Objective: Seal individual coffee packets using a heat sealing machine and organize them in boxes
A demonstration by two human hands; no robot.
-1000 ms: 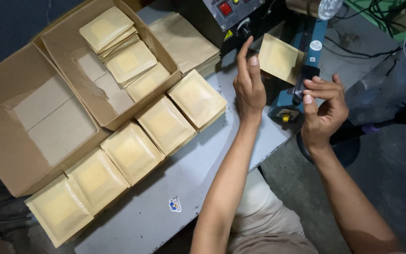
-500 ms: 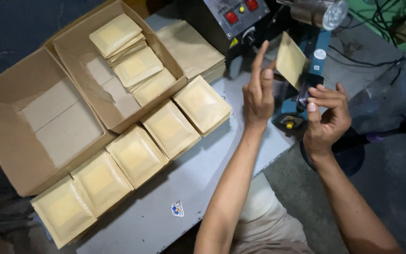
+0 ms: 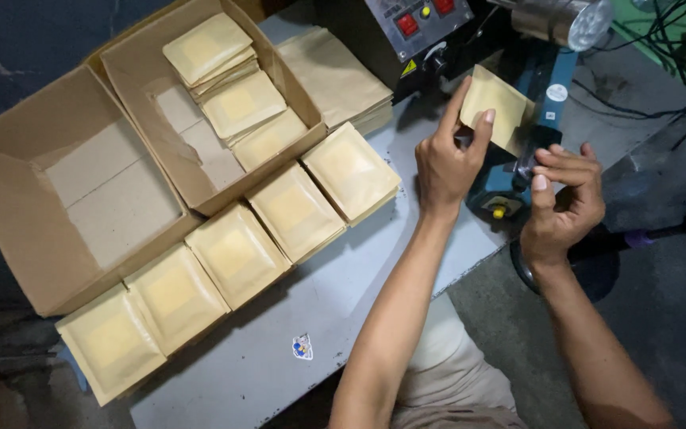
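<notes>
The left hand (image 3: 446, 163) pinches one tan pouch (image 3: 495, 107) between thumb and fingers, held up at the sealing machine (image 3: 518, 48). The right hand (image 3: 565, 202) hovers beside it, fingers curled, holding nothing. Five pouch stacks (image 3: 236, 254) line the table (image 3: 279, 373) beside two boxes (image 3: 81, 199).

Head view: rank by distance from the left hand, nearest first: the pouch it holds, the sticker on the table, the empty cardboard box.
1. Pouch, pinched in the left hand, by the machine.
2. Sticker, lower on the table.
3. Empty cardboard box, far left.
</notes>
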